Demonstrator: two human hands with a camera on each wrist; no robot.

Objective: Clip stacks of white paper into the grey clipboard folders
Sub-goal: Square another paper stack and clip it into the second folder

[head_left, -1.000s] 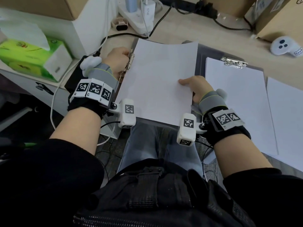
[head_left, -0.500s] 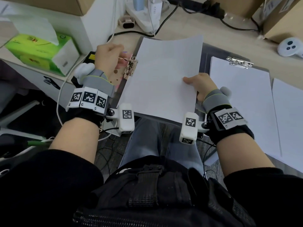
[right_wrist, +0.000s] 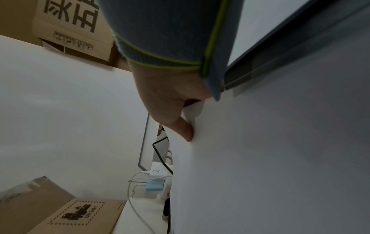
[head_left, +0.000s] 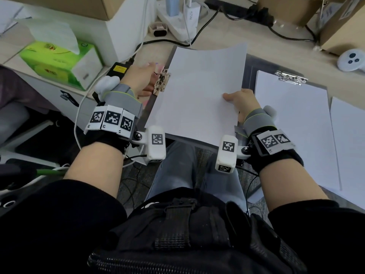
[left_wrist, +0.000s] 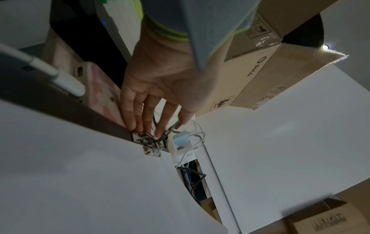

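Person seated at a desk w/ a grey clipboard folder (head_left: 147,107) lying partly over the desk edge above their lap. A stack of white paper (head_left: 199,93) sits on it, turned so its left edge runs along the folder's metal clip (head_left: 162,84). The far edge of the stack curls up a bit.

Left hand (head_left: 141,80) is at the clip: in the left wrist view the fingers (left_wrist: 138,114) reach down onto the clip (left_wrist: 149,143), fingertips on its plate and wire lever, thumb against the lever's far end. Looks like a pinch on the lever, but the view there is small and shaded, so can't say whether the clip is sprung up or down on the sheets.

Right hand (head_left: 244,102) grips the stack's right edge approx. halfway along, thumb on top of the sheets, other fingers hidden under. Right wrist view shows the thumb (right_wrist: 185,129) pressed flat on the paper (right_wrist: 280,158).

To the right, just beside the first folder, lies a second clipboard folder (head_left: 327,91) w/ paper already under its silver clip (head_left: 292,78). Further right, loose white sheets (head_left: 349,145). Left side: green tissue box (head_left: 57,60). Far side of desk: power strip w/ chargers (head_left: 181,14), black cables, cardboard boxes (head_left: 339,22), white controller (head_left: 350,61).
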